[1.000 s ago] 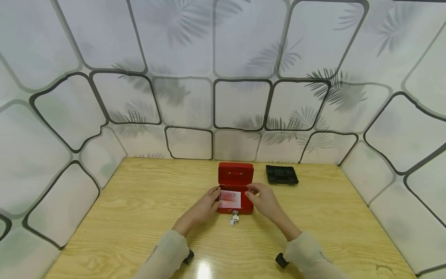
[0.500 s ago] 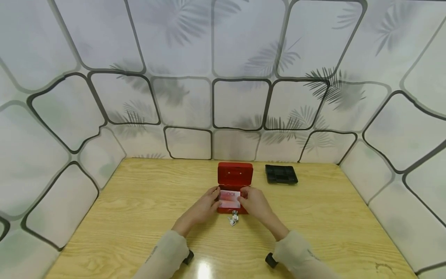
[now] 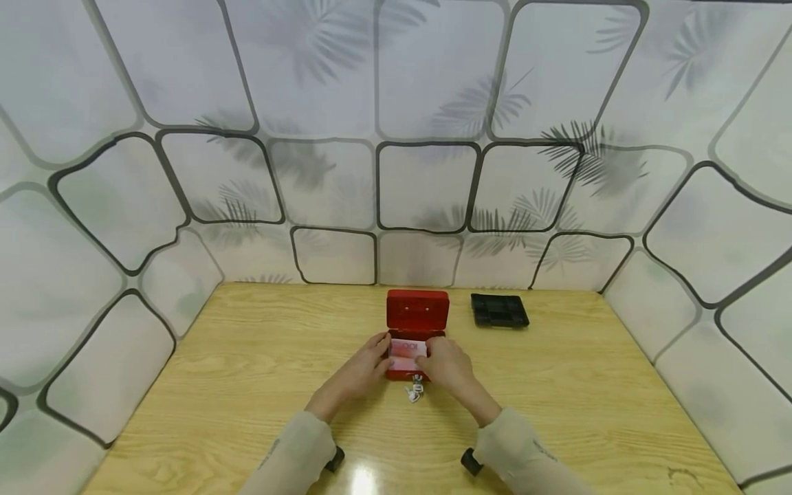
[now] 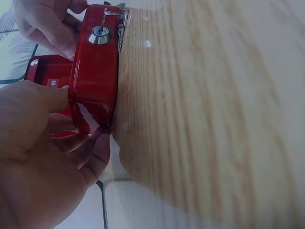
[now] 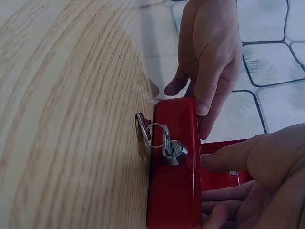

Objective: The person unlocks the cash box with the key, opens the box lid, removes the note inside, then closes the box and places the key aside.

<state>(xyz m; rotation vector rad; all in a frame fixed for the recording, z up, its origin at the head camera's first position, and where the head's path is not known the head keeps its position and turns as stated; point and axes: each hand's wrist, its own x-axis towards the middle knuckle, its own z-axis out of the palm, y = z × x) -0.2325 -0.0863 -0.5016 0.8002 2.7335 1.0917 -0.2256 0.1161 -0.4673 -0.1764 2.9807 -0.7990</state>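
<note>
A red metal cash box [image 3: 417,313] stands with its lid raised. Inside lies a pink banknote [image 3: 403,352] marked 100. My left hand [image 3: 364,366] grips the box's left side; in the left wrist view, its thumb reaches over the rim while the fingers [image 4: 97,160] curl along the outer wall. My right hand [image 3: 448,363] reaches into the box from the right, thumb and fingertips at the note's right edge, covering it. Whether they pinch the note I cannot tell. From the front lock [image 5: 174,153] hang keys [image 5: 142,127] on a ring.
A black compartment tray [image 3: 500,311] sits on the wooden table [image 3: 284,316], to the right of the box and near the back edge. Patterned fabric walls [image 3: 427,185] enclose the table at the back and both sides.
My right hand has moved left from the box's right rim to the banknote's right edge. The note now shows a crease across it. My left hand has stayed at the left side.
</note>
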